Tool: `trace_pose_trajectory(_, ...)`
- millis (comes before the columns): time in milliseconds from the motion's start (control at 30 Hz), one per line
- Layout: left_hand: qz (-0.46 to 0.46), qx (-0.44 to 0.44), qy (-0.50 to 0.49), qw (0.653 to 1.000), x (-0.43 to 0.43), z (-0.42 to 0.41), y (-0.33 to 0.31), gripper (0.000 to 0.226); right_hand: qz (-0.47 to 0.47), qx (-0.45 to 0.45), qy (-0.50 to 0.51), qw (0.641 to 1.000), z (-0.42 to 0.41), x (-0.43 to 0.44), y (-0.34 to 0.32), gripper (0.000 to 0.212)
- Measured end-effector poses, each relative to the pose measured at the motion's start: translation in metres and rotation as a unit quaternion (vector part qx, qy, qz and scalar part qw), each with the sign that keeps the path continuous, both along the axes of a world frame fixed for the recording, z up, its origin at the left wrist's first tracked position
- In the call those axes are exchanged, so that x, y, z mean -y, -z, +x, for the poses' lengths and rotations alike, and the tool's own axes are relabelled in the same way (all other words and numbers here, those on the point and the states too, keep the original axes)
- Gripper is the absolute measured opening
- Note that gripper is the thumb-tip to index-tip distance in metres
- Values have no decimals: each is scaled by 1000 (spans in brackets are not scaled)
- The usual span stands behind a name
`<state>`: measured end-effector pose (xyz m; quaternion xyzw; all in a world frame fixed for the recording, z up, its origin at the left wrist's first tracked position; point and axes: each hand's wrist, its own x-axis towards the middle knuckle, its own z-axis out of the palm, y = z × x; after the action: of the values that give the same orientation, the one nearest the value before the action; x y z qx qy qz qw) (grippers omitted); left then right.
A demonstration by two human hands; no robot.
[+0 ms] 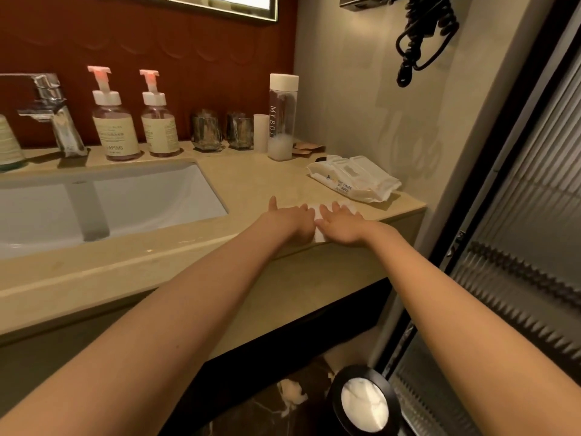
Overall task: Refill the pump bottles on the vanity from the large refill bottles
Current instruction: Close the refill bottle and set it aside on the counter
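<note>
Flat and spread, our left hand (290, 220) and right hand (341, 225) press a white sheet (315, 214) onto the counter (251, 174) at its front edge, fingers straight and gripping nothing. Two pump bottles (114, 127) (158, 124) stand at the back between the tap (53, 114) and a tall capped bottle (282, 118). A pack of wipes (355, 177) lies near the wall.

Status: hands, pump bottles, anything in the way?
Left hand, right hand open, flat on white wipe at counter edge. Pump bottles upright, untouched. Wipes pack lies right, nothing blocking.
</note>
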<state>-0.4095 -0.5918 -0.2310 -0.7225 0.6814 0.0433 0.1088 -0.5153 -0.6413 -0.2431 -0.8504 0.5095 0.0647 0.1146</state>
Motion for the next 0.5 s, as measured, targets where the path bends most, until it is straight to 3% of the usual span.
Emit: trace_pose_trajectory(500,-26,13,-59,998,-80,79,3,50,1,6,-83,997,83,-64,2,58)
